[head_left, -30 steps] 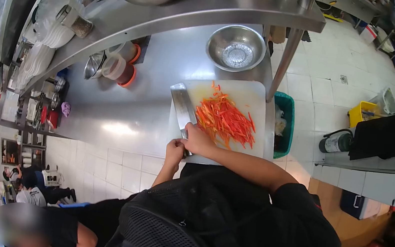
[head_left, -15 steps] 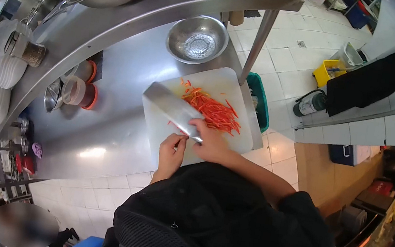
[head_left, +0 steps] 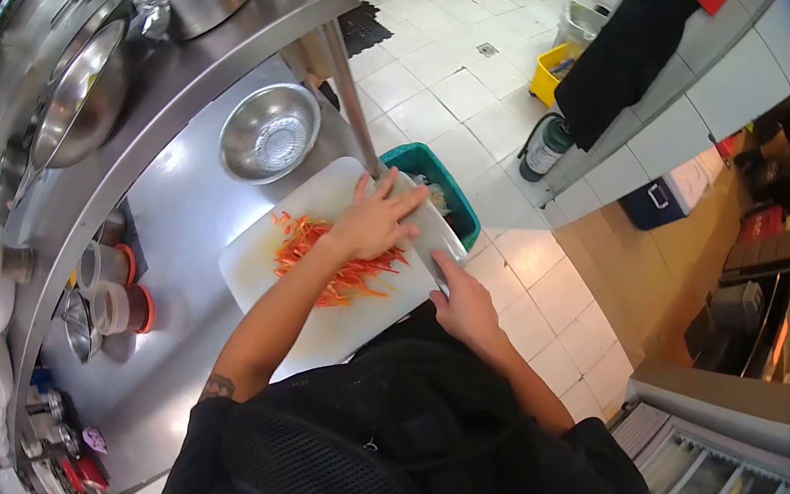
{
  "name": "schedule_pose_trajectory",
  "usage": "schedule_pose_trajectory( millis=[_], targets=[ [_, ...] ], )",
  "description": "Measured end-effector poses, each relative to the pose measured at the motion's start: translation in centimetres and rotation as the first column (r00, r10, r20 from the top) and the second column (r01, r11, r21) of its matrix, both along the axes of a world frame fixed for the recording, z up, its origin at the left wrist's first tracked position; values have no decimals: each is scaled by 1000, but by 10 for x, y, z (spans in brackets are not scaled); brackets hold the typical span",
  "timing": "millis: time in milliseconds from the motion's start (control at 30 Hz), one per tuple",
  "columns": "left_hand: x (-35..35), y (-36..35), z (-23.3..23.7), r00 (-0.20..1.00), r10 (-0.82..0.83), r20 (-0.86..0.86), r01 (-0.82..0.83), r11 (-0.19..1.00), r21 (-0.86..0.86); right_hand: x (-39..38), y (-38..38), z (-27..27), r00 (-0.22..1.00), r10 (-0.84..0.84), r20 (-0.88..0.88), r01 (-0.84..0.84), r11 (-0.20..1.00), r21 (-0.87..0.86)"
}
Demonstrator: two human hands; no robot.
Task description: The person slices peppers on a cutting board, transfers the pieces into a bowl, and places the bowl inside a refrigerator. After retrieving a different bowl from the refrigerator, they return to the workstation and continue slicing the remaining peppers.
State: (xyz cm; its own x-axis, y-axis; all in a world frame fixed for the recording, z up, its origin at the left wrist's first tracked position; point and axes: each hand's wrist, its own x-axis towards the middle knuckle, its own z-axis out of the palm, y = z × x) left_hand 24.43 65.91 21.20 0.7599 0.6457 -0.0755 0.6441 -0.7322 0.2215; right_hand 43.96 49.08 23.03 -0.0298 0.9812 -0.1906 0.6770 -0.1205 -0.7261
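Thin red strips of cut vegetable (head_left: 337,284), like pepper, lie in a loose pile on a white cutting board (head_left: 249,262). My left hand (head_left: 377,219) reaches across the pile with its fingers spread, the fingertips close to the blade at the board's right edge. In my right hand (head_left: 469,306) is the handle of a cleaver (head_left: 439,235). Its broad blade points away from me along that edge, on the side of the green bin.
Beyond the board stands a metal bowl (head_left: 270,133) on the steel counter (head_left: 186,187). A green bin (head_left: 461,211) sits below the counter's right side. Lidded containers (head_left: 116,307) are at left. The raised shelf (head_left: 156,112) carries pans, and a post (head_left: 349,104) rises behind the board.
My view has turned to the right. The cleaver has gone from above the board to its right edge. My left hand has left the near side, reached over the strips and spread its fingers.
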Motion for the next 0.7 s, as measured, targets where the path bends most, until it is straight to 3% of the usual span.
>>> schedule_pose_trajectory(
  millis=[33, 100, 167, 200, 233, 267, 300, 400, 467, 500, 533, 567, 600, 667, 700],
  targets=[
    [2, 13, -7, 1000, -12, 2, 12, 1000, -3, 6, -7, -4, 1000, -12, 6, 12, 999, 31],
    [7, 36, -17, 992, 125, 37, -121, 988, -92, 14, -16, -5, 1000, -21, 15, 20, 998, 55],
    [12, 47, -20, 969, 217, 118, -201, 970, -133, 20, -21, 0, 986, -121, -112, 95, 972, -217],
    [13, 49, -17, 931, 310, 191, -279, 945, -173, 24, -24, -13, 988, -109, -106, 83, 971, -225],
    [11, 49, -15, 927, 324, 189, -291, 939, -184, 25, -29, -39, 976, -156, -153, 140, 984, -109],
    [6, 50, -11, 805, 419, 420, -265, 887, -378, 23, -30, -41, 958, -198, -209, 203, 979, 4],
    [-1, 49, -8, 609, 527, 593, -181, 820, -542, 25, -32, -42, 960, -187, -208, 190, 982, -5],
    [-48, 19, -3, 176, 722, 669, -248, 690, -680, 31, -21, -25, 985, -131, -115, 121, 989, -90],
    [-86, -15, -26, -62, 719, 692, -456, 597, -661, 32, -5, -15, 999, 48, 7, -47, 996, -79],
    [-99, -40, -29, -85, 715, 694, -594, 522, -611, 32, 4, -18, 997, 72, 10, -71, 994, -82],
    [-110, -65, -30, -106, 709, 697, -717, 431, -548, 29, 14, -26, 990, 137, 41, -139, 989, 50],
    [-125, -89, -48, -53, 704, 708, -770, 423, -478, 25, 25, -29, 977, 198, 76, -209, 961, 182],
    [-137, -112, -65, 0, 699, 715, -817, 412, -403, 20, 40, -26, 971, 225, 77, -236, 954, 185],
    [-131, -157, -65, -45, 800, 598, -783, 343, -518, 6, 70, -18, 926, 279, 255, -291, 957, 12],
    [-138, -173, -67, -109, 793, 599, -800, 288, -526, -6, 84, -18, 901, 344, 265, -359, 933, 10]
  ],
)
